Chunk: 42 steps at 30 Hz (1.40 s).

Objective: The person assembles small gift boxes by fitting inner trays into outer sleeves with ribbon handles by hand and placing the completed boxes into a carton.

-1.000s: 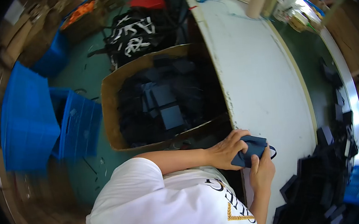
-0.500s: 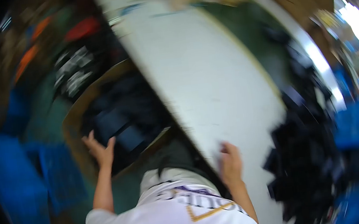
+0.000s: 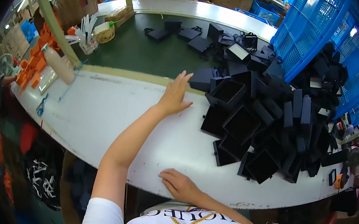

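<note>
My left hand (image 3: 173, 96) reaches over the white table (image 3: 97, 116), fingers spread and nothing in them. Its fingertips are close to the left side of a large pile of black gift boxes (image 3: 242, 125). Many boxes in the pile are open and show hollow insides; some have ribbons. Nearer my body, my right hand (image 3: 181, 186) rests at the table's front edge. Its fingers are loosely bent and a little apart, with no object visible in them. Part of that palm is hidden from view.
Blue plastic crates (image 3: 310, 24) stand behind the pile. On the left are a bottle (image 3: 57, 63), scissors (image 3: 42, 104), orange pieces (image 3: 31, 70) and a small basket (image 3: 104, 33). A carton (image 3: 70, 198) of dark boxes sits below the table. Other people are at both sides.
My view has swung from the floor carton toward the table and pile. My left hand has left the carton and now extends over the table; my right hand stays near the table edge.
</note>
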Tool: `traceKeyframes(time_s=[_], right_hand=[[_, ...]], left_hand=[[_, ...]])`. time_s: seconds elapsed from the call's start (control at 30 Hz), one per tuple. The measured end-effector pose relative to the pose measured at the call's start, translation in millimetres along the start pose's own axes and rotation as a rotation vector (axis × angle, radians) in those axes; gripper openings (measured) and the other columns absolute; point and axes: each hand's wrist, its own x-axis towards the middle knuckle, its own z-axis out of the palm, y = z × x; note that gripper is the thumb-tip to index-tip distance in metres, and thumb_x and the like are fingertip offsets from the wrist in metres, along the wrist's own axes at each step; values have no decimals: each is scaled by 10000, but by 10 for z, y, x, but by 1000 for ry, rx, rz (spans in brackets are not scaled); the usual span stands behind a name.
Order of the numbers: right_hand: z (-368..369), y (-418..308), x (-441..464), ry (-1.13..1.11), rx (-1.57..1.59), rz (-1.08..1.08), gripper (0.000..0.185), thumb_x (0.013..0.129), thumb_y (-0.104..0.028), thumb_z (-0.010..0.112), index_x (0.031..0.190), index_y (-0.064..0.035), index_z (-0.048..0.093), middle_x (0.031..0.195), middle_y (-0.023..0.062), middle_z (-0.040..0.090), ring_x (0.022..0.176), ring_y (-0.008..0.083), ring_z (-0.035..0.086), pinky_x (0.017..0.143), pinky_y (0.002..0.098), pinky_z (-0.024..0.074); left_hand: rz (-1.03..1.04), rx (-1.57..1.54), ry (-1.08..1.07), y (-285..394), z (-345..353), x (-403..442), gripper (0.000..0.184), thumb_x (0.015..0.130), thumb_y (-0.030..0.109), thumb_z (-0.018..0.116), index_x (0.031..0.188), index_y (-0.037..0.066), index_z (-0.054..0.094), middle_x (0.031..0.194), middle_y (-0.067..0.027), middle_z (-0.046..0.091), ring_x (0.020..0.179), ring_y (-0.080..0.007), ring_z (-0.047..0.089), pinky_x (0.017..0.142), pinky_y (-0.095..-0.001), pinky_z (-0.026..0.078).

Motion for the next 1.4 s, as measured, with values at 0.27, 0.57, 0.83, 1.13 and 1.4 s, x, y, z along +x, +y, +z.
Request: traceKeyframes(time_s=[0.27,0.57,0.83,1.13,1.4], right_hand=[[-34,154,5,52,145,106,168,947,-18,644,1102,43,666,1100,197,668,966,376,673,854,395,557],[-41,132,4,92,112,16,175,918,26,633,1089,39,663,1076,204,669,936,388,665,832,416,561],[9,-152,-70,101,-328,-371,386,789,33,668,1174,65,660,1316,196,629,971,323,656,832,395,554],[170,2,-192,7,-473,-252,500,809,-29,647,1304,39,625,1456,175,549,962,276,606,808,374,521],[155,-2,-178,0,-482,-256,510,812,-21,612,1320,25,618,1462,159,551,934,273,596,807,372,512]], left_hand=[[-122,140,-456,-80,128,1245,1239,667,224,870,1645,222,109,1604,-173,334,1484,-386,341,1210,-647,231],[-172,294,61,105,-904,-352,1151,613,322,896,1586,153,305,1275,-197,559,1180,-400,546,1001,-501,443],[-349,134,-127,841,-696,-2274,994,726,318,856,1560,109,357,1390,-185,551,1278,-349,525,1112,-496,348],[-349,149,-147,802,-681,-1675,302,925,355,673,955,59,721,1066,-154,718,955,-331,692,869,-438,508],[-378,355,-515,879,-550,-1321,326,846,379,708,904,59,719,1068,-125,700,974,-307,680,896,-431,506]])
